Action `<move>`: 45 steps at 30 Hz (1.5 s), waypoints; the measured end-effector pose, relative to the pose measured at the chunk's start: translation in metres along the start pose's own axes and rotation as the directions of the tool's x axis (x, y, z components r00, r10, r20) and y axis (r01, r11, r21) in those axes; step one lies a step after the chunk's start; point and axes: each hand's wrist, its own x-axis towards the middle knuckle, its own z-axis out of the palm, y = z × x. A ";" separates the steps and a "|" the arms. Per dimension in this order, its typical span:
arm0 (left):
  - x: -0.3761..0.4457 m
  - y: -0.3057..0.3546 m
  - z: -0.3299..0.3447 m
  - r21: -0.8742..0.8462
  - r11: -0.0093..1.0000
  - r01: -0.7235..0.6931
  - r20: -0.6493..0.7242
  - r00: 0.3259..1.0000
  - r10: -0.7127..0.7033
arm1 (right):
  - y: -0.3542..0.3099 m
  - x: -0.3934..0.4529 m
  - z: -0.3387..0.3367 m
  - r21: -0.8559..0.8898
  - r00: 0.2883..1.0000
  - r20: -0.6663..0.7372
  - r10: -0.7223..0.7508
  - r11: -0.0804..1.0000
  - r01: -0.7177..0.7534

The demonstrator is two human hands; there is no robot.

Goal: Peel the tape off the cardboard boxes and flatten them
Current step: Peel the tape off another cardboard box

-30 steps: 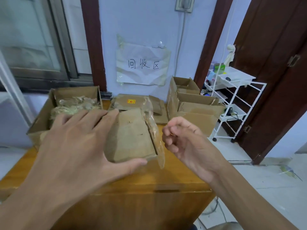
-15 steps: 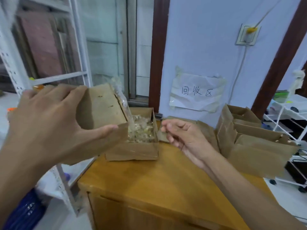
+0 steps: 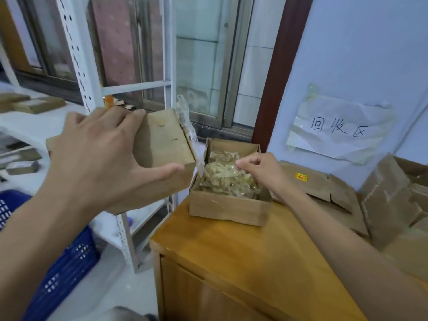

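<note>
My left hand (image 3: pixel 97 158) grips a closed brown cardboard box (image 3: pixel 162 140) from above and holds it in the air, left of the wooden table (image 3: pixel 243 251). A clear tape strip (image 3: pixel 188 128) hangs off the box's right edge, down toward an open cardboard box (image 3: pixel 227 207) on the table's far left corner. That open box is full of crumpled used tape (image 3: pixel 222 179). My right hand (image 3: pixel 261 170) hovers over the wad with its fingertips pinched together. Whether it holds tape I cannot tell.
Flattened cardboard (image 3: pixel 319 184) lies behind my right arm, and more opened boxes (image 3: pixel 389 195) stand at the right edge. A white metal shelf (image 3: pixel 81 66) with small boxes is on the left, with a blue crate (image 3: pixel 64 269) on the floor. A paper sign (image 3: pixel 338 130) hangs on the wall.
My view swung left. My left hand carried the box off the table up and to the left. My right hand moved over the tape-filled box.
</note>
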 end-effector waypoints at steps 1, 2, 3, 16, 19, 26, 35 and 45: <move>-0.001 -0.001 0.002 0.001 1.000 0.002 0.009 1.000 -0.002 | 0.001 0.003 0.002 -0.026 1.000 0.011 -0.007 1.000 0.007; -0.002 -0.001 0.003 -0.002 1.000 0.004 0.020 1.000 -0.004 | 0.002 0.005 0.003 -0.037 1.000 0.027 -0.010 0.999 0.011; -0.003 -0.001 0.004 -0.009 1.000 0.007 0.029 1.000 -0.007 | 0.001 0.006 0.005 -0.039 0.999 0.039 -0.014 0.999 0.015; -0.021 0.065 -0.029 -0.103 0.966 -0.236 0.031 0.970 0.240 | -0.089 -0.104 -0.034 0.166 0.997 -0.038 -0.073 0.983 0.079; -0.032 0.099 -0.032 -0.171 0.932 -0.319 0.027 0.944 0.328 | -0.112 -0.158 -0.062 0.146 0.989 -0.042 -0.140 0.979 0.144; -0.067 0.189 -0.028 -0.359 0.819 -0.448 -0.049 0.885 0.463 | -0.087 -0.246 -0.117 0.002 0.967 -0.247 -0.062 0.998 0.065; -0.112 0.267 0.007 -0.449 0.638 -0.625 -0.197 0.766 0.611 | -0.032 -0.327 -0.143 -0.200 0.909 -0.417 0.013 0.974 -0.105; -0.140 0.295 0.071 -0.468 0.526 -0.711 -0.334 0.693 0.640 | 0.035 -0.364 -0.123 0.290 0.912 -0.399 0.101 0.957 0.021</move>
